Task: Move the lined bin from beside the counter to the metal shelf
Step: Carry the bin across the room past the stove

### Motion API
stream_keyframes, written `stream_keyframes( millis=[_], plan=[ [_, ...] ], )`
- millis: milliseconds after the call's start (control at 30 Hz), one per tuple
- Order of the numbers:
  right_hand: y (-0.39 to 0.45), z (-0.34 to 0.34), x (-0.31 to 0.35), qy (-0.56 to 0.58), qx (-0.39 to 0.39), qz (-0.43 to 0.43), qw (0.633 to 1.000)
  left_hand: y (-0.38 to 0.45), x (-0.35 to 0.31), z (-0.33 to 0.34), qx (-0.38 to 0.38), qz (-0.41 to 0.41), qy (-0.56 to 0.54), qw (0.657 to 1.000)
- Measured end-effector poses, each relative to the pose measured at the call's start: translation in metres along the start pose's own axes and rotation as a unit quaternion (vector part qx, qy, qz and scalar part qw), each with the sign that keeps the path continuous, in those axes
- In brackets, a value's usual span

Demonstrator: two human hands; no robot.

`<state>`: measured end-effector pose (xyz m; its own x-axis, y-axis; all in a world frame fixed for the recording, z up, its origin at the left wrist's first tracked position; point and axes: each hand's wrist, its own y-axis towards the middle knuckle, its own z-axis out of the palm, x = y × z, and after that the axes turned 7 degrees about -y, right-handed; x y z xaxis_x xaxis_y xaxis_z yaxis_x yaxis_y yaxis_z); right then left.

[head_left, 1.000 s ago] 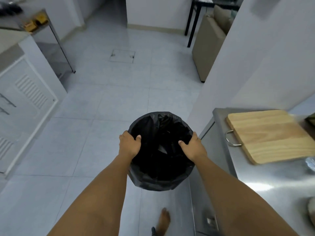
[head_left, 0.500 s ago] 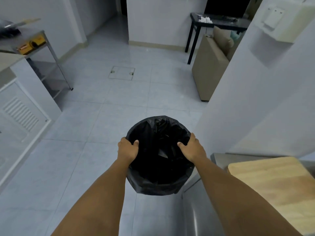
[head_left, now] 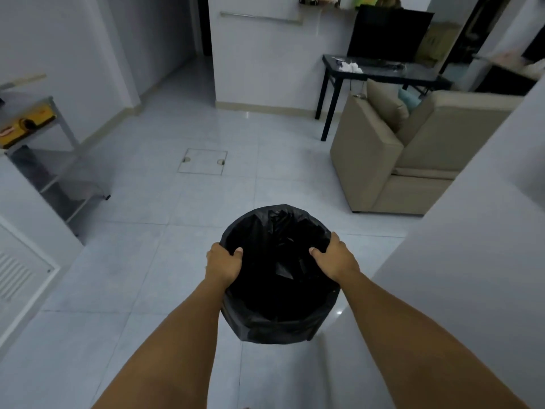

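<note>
The round bin [head_left: 277,317], lined with a black plastic bag, hangs in the air in front of me over the tiled floor. My left hand [head_left: 223,262] grips its left rim with the thumb inside the liner. My right hand [head_left: 336,258] grips the right rim the same way. The metal shelf [head_left: 59,160] stands at the left wall, well ahead and to the left of the bin, with yellow items on its upper level and bare lower levels.
A white cabinet with louvred doors [head_left: 20,270] is at the near left. A white wall [head_left: 472,261] closes the right side. A beige sofa [head_left: 413,154] and a black table [head_left: 380,75] stand ahead right. A floor hatch [head_left: 203,160] lies ahead.
I have moved forward and looked up with the bin held in both hands. The steel counter and wooden cutting board have dropped out of view. The shelf now shows larger at the left.
</note>
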<state>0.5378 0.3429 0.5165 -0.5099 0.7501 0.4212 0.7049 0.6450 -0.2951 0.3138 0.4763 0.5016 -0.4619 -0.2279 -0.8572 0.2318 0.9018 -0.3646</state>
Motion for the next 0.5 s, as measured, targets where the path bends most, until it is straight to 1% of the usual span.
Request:
stream_keyframes(
  millis=[233, 367, 433, 500],
  plan=[
    [0.112, -0.023, 0.049, 0.019, -0.015, 0.008, 1.000, 0.115, -0.065, 0.014, 0.006, 0.020, 0.006, 1.000],
    [0.188, -0.033, 0.067, 0.019, -0.021, 0.007, 1.000, 0.187, -0.097, 0.036, 0.000, 0.025, 0.011, 1.000],
    [0.220, -0.038, 0.074, 0.019, -0.014, 0.004, 1.000, 0.213, -0.111, 0.045, -0.001, 0.023, 0.010, 1.000],
    [0.270, -0.046, 0.084, 0.013, -0.007, 0.004, 1.000, 0.255, -0.130, 0.063, -0.003, 0.012, 0.011, 1.000]
  ],
)
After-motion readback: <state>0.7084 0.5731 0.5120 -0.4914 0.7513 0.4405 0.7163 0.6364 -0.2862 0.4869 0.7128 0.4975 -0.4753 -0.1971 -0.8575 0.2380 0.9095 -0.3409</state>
